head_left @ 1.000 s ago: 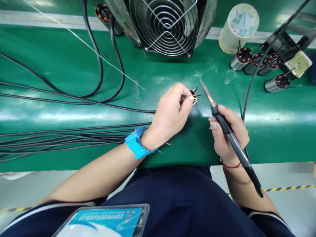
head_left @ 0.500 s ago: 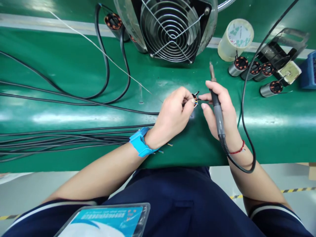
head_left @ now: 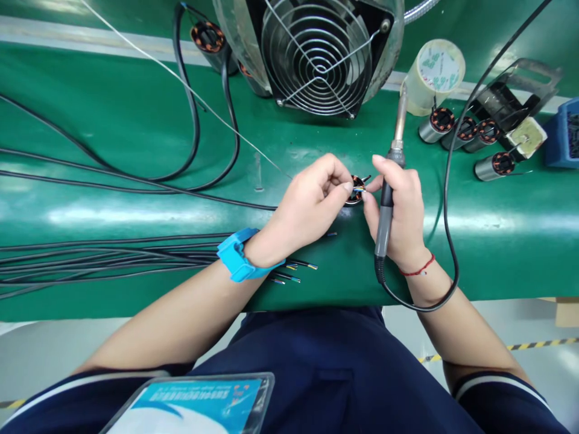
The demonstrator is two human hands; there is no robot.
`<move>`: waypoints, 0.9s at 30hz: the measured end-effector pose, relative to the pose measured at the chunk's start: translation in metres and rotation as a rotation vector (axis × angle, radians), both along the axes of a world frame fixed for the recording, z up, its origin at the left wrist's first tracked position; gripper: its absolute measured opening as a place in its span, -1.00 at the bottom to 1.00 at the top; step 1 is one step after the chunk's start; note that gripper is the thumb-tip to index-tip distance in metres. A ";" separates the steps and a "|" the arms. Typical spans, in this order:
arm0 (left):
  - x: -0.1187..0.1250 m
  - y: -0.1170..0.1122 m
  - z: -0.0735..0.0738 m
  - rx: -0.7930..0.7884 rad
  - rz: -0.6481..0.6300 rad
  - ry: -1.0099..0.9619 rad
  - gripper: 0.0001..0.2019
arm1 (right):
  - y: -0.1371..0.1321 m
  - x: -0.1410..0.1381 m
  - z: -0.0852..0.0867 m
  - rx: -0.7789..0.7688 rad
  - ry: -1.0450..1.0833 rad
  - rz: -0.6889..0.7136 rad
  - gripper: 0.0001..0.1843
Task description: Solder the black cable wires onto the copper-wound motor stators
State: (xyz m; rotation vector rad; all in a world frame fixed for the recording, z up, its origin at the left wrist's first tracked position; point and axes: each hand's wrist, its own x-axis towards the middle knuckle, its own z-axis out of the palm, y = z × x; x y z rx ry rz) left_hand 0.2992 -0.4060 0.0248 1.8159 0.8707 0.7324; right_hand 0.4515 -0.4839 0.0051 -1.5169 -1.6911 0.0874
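My left hand [head_left: 310,205] is closed around a small motor stator [head_left: 355,188] with copper windings and thin coloured wires at its end. My right hand [head_left: 398,214] grips a soldering iron [head_left: 389,181] held upright, its tip pointing away toward the fan. The right thumb and forefinger also pinch at the wires on the stator, so both hands meet there. A blue wrist strap [head_left: 237,255] sits on my left wrist and a red string on my right.
A metal fan [head_left: 316,51] stands at the back. A tape roll [head_left: 432,72], several stators [head_left: 465,129] and an iron stand [head_left: 520,102] lie at the right. Black cables [head_left: 113,256] cross the green mat [head_left: 113,126] at the left; a thin solder wire [head_left: 190,90] runs diagonally.
My right hand swung the soldering iron from pointing left at the stator to upright, then moved in so its fingertips touch the stator's wires. The left hand stayed put.
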 end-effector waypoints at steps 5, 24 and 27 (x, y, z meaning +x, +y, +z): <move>-0.002 0.000 0.003 0.064 -0.035 0.032 -0.89 | 0.000 0.002 0.000 0.040 -0.020 -0.010 -0.58; 0.001 0.000 0.000 0.393 -0.069 0.094 -0.88 | 0.001 0.002 -0.001 0.017 0.160 -0.071 -0.53; 0.004 0.000 0.003 0.242 0.016 0.085 -0.89 | -0.001 0.003 -0.003 0.058 0.198 -0.039 -0.53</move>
